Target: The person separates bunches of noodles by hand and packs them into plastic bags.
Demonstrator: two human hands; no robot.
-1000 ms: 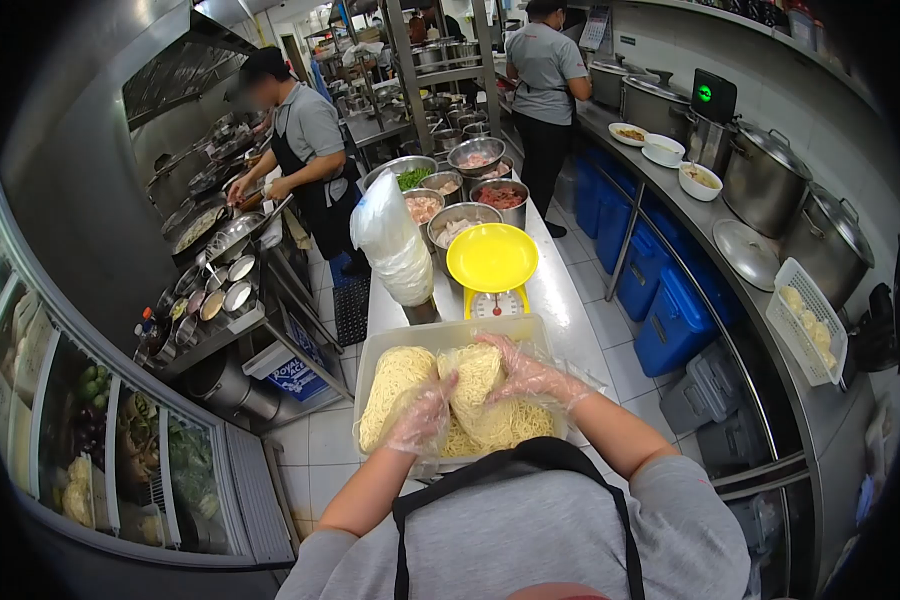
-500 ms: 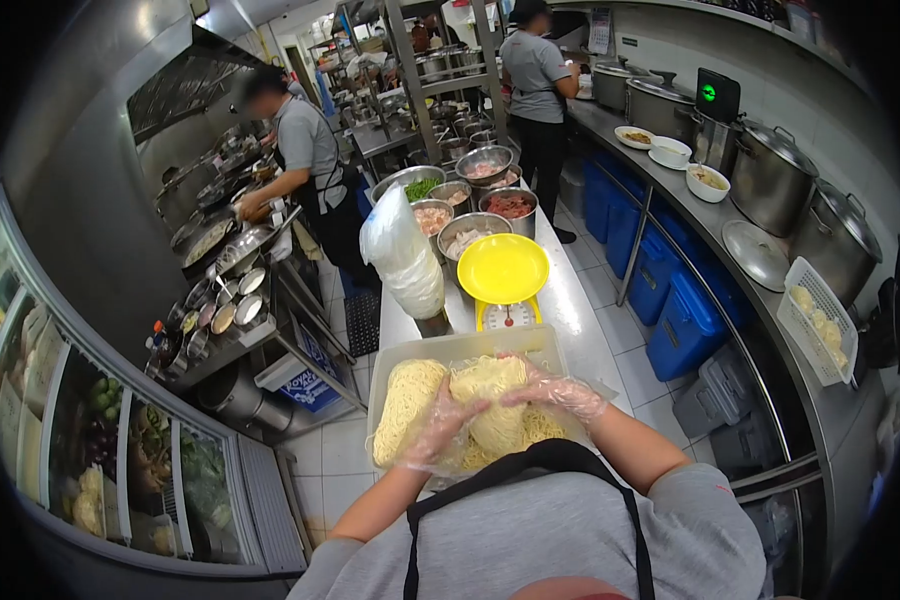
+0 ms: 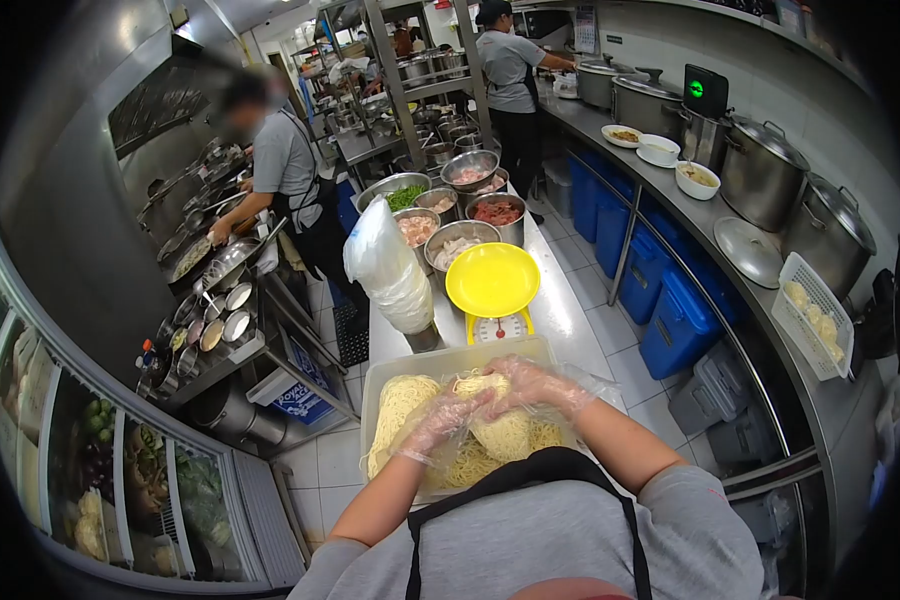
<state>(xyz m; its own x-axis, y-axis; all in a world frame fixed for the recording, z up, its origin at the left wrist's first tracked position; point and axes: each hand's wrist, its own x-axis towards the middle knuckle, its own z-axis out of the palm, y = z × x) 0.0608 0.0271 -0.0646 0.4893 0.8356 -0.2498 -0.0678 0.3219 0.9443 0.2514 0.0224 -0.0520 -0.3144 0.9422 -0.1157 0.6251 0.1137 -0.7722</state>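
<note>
While the tub (image 3: 460,358) sits at the lower centre of the frame, at the near end of the tabletop (image 3: 565,310), you have both hands wrapped around a bundle of noodles (image 3: 502,434) in its right half. Your left hand (image 3: 452,412) cups the bundle's left side, and your right hand (image 3: 532,385) curls over its top and right, with the fingers of the two close together; how hard they press, you cannot tell from here. Clear plastic gloves cover both. As for how far you are, one rounded mound of noodles (image 3: 397,410) lies along the tub's left side, apart from your hands, and looks fully gathered. The bundle you hold appears compact at its lower end, while its top is partly hidden by your fingers, so whether it is finished is unclear. Loose noodles (image 3: 473,470) lie beneath it and to its right, ungathered, and you cannot see whether the bundle is lifted off them. Just beyond the tub, at the centre of the frame, stands a yellow scale (image 3: 493,280), with a wrapped stack of clear plastic (image 3: 390,270) to its left.
</note>
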